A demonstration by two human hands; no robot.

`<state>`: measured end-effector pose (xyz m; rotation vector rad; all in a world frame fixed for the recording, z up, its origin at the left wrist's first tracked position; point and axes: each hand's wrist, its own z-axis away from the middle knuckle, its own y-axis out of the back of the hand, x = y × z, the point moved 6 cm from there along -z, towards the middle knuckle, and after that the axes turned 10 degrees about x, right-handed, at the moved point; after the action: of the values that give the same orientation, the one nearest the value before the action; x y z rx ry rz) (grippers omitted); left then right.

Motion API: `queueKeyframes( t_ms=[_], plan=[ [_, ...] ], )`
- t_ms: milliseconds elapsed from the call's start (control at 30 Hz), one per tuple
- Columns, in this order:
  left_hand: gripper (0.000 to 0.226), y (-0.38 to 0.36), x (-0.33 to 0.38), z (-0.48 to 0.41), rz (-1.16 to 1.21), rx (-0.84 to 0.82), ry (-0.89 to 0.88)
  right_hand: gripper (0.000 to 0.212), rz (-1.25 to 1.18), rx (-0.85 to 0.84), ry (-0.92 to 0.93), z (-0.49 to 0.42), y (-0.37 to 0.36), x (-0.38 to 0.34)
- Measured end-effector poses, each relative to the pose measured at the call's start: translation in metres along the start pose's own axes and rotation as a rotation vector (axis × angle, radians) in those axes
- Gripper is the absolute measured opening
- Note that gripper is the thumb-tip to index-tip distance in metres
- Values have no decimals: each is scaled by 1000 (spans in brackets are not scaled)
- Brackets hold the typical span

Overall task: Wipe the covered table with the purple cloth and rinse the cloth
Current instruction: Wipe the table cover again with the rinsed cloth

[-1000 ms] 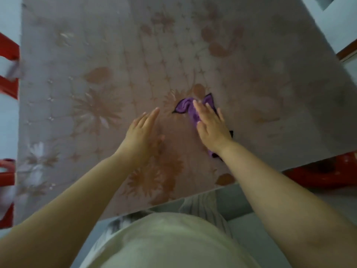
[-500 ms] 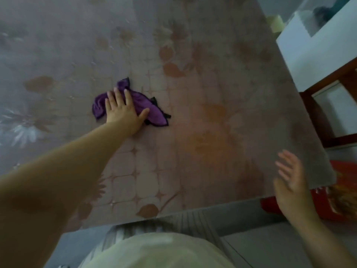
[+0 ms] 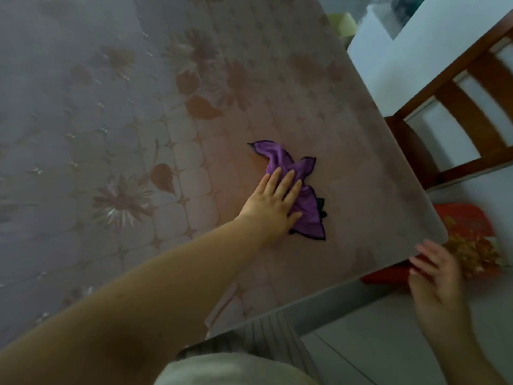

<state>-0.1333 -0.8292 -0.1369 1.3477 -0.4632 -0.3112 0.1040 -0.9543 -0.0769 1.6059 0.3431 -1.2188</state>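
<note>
Presses purple cloth [image 3: 306, 218] flat on table [image 3: 111, 79], centre right of frame, with left hand [image 3: 270, 202], fingers straight, nothing gripped. Holds right hand [image 3: 435, 284] spread and empty at lower right. Probably soft, light, limp; best pinched at bunched middle.

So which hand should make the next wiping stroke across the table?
Left. The left hand lies flat on the purple cloth, fingers straight, pressing it onto the covered table. The right hand is open beyond the table's near corner, apart from the cloth and holding nothing.
</note>
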Motion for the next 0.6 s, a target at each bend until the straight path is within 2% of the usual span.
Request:
queueKeyframes(
  t_ms=[67, 167, 300, 400, 500, 533, 600],
  plan=[
    [65, -2, -26, 23, -15, 5, 45, 68, 33, -102, 20, 12, -28, -16],
    [65, 1, -69, 68, -13, 16, 172, 56, 130, -353, 89, 37, -86, -47],
    [64, -1, -119, 138, 37, 89, 327, 56, 295, -644, 393, 82, -182, -96],
    [72, 3, -140, 196, 149, 202, 428, 59, 334, -744, 611, 124, -256, -132],
    [70, 7, -149, 251, 436, 254, 593, 60, 393, -839, 771, 176, -317, -159],
    [72, 10, -154, 268, 531, 303, 663, 58, 468, -870, 825, 193, -332, -160],
    [75, 17, -168, 302, 550, 412, 781, 56, 644, -870, 973, 220, -344, -152]
  ],
)
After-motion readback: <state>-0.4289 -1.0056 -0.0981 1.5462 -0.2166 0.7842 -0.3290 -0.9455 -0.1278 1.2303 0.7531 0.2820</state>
